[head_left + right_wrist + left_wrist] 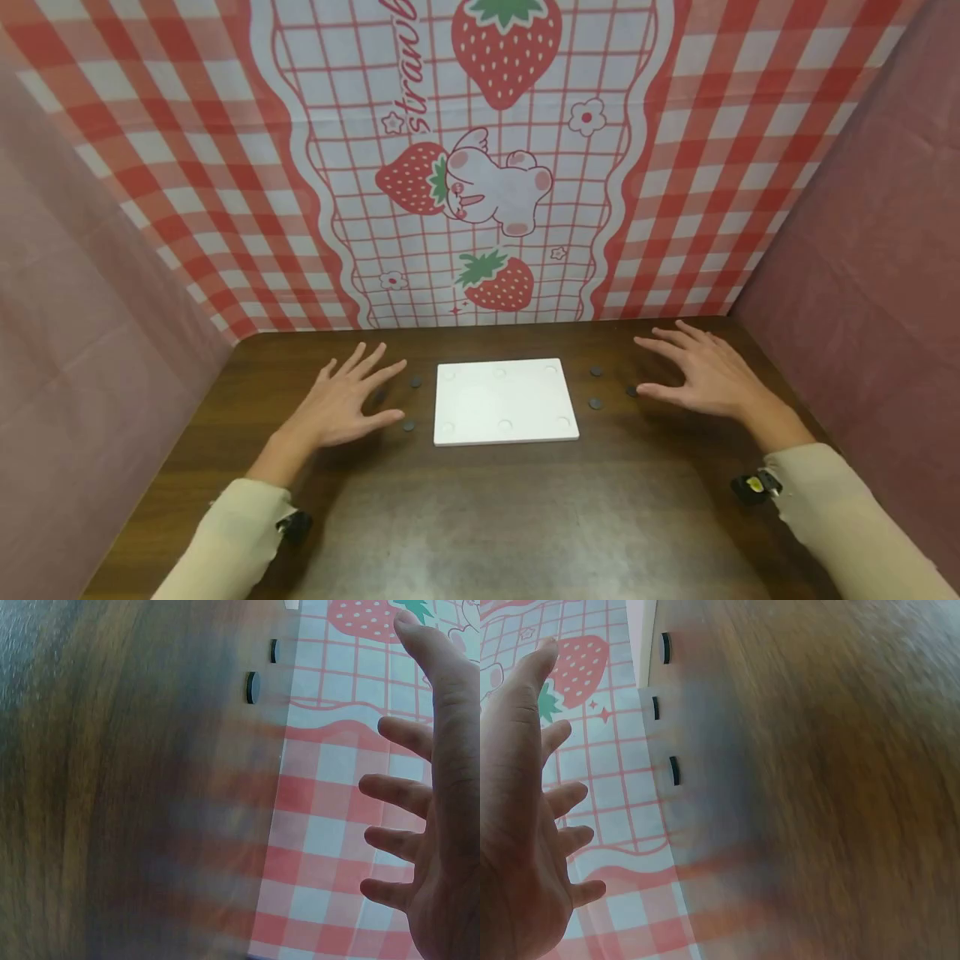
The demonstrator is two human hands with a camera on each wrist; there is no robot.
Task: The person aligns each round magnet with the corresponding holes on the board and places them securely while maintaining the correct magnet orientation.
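A white rectangular board [504, 402] with several shallow round recesses lies flat in the middle of the table. My left hand [347, 404] hovers left of it, fingers spread, holding nothing. Small dark discs lie by that hand: one disc [416, 382] off the index fingertip, another disc [408, 426] near the thumb, and a third partly hidden behind the fingers. My right hand [701, 371] is spread over the right side, also holding nothing. Near its thumb lies a disc [631, 390]; two more, an upper disc [596, 372] and a lower disc [595, 404], sit nearer the board.
The brown wooden table [480, 517] ends at a strawberry-print checked cloth [495, 183] hanging behind it. Pink fabric walls stand on both sides, the left wall [90, 333] and the right wall [862, 275]. A small dark camera is strapped at each wrist.
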